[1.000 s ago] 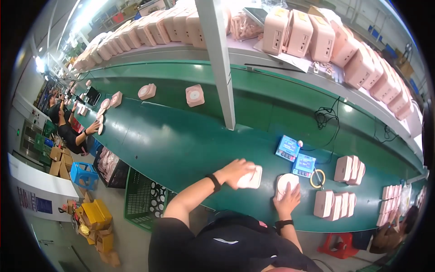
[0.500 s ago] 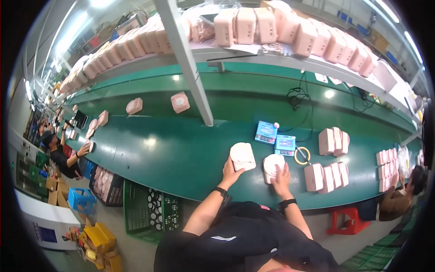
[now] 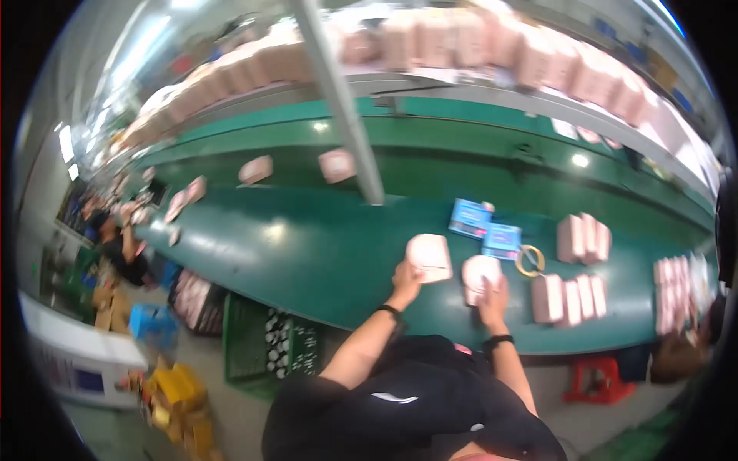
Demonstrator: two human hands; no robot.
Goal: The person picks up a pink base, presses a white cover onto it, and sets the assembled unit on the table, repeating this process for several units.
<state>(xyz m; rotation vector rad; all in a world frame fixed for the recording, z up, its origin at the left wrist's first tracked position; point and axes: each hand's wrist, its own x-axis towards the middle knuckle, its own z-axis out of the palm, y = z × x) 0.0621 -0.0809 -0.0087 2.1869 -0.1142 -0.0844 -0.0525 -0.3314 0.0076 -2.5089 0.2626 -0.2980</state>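
Note:
My left hand (image 3: 406, 283) grips a pale pink rounded housing (image 3: 432, 257) by its left and near edge, slightly tilted over the green bench. Close by on the right, my right hand (image 3: 493, 300) is closed on the near side of a second pale pink unit (image 3: 480, 269), which has a round, whitish face. The two units are apart. Motion blur hides the finer details of both. Just beyond them lie two blue box-shaped meters (image 3: 470, 218), and to their right a yellow ring (image 3: 530, 261).
Pink units (image 3: 547, 298) stand in rows on my right. A shelf (image 3: 492, 81) loaded with pink housings crosses above the bench (image 3: 330, 253), held by a grey post (image 3: 350, 131). Co-workers sit at far left and far right. Green crates (image 3: 246, 338) and a red stool (image 3: 600, 382) stand below.
The view has swung left, so the scene sits further right and is blurred. Both hands keep their units. The left co-worker's hand has moved away from a unit on the bench.

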